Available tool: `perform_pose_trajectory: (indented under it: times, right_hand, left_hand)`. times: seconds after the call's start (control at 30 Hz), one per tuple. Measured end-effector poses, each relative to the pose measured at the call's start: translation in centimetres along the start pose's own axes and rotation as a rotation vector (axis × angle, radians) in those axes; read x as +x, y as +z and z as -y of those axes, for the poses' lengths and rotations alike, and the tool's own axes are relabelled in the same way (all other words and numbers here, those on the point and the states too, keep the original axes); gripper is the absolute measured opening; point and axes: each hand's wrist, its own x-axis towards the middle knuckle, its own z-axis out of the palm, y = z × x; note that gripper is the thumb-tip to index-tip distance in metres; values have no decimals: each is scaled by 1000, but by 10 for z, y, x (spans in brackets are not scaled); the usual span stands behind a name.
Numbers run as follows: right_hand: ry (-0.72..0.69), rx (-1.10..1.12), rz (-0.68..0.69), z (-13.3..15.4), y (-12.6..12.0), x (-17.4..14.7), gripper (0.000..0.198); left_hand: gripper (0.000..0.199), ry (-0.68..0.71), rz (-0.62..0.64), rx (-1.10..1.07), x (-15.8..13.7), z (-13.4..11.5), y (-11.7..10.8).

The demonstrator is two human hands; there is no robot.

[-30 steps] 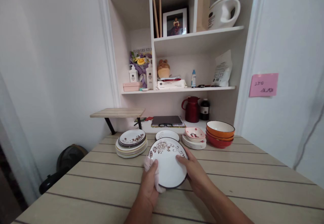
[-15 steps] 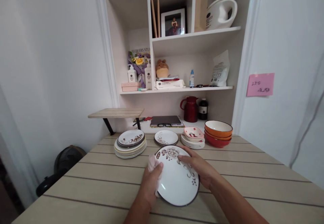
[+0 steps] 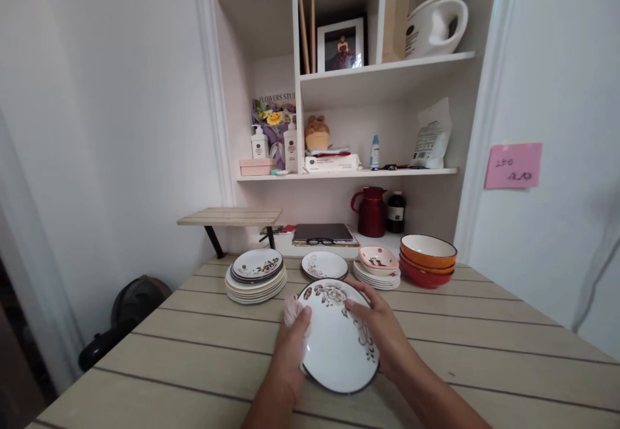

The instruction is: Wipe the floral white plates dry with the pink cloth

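Left hand (image 3: 289,351): its grip is closed on the left rim of the plate (image 3: 336,358), thumb over the edge, a cloth (image 3: 292,311) bunched between palm and rim.
Right hand (image 3: 382,329): its grip is closed on the right side, thumb on the painted face, other fingers around the far edge.
Plate: between both hands, face tilted towards the wearer, dark-rimmed, brown flowers along the top and right; whether its lower edge touches the worktop (image 3: 203,364) cannot be told.
Middle stack (image 3: 324,264): just beyond the plate, dark-rimmed with flowers on the top one.
Left stack (image 3: 256,266): dark-rimmed plates on top of pale ones.
Dishes (image 3: 378,282): right of the middle stack, piled flat, a pink bowl (image 3: 378,258) on top.
Bowls (image 3: 429,261): beside the dishes, nested, orange above red.
Stand (image 3: 230,216): behind the left stack, wooden top, black legs.
Laptop (image 3: 320,231): behind the middle stack, closed, glasses (image 3: 320,242) at its front edge.
Jug (image 3: 372,214): red, right of the laptop, next to a dark bottle (image 3: 396,216).
Note (image 3: 513,166): pink, on the right wall.
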Motion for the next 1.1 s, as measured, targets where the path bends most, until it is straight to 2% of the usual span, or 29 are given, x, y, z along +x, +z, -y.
perform_pose_trajectory:
  times: [0.3,0.43,0.67,0.77,0.9,1.0,1.1]
  right_hand:
    - [-84,-34,-103,-11,6,-4,58]
    - [-159,-45,-184,-11,7,-6,54]
    - [-168,42,-237,-20,5,0,58]
    - [-80,76,-178,-16,3,3,62]
    - [129,117,44,-1,-4,5,52]
    - [220,105,148,12,-10,4,43]
    - [224,83,248,22,-15,2,42]
  left_hand:
    - [61,2,-2,-62,6,4,-4]
    - [63,-37,33,-75,8,5,-5]
    - [59,-59,110,-66,9,12,-4]
    - [60,3,43,-54,6,13,-2]
    - [59,109,-50,9,-1,8,2]
    - [56,126,-35,59,-5,5,5]
    - [53,120,0,99,-6,4,5]
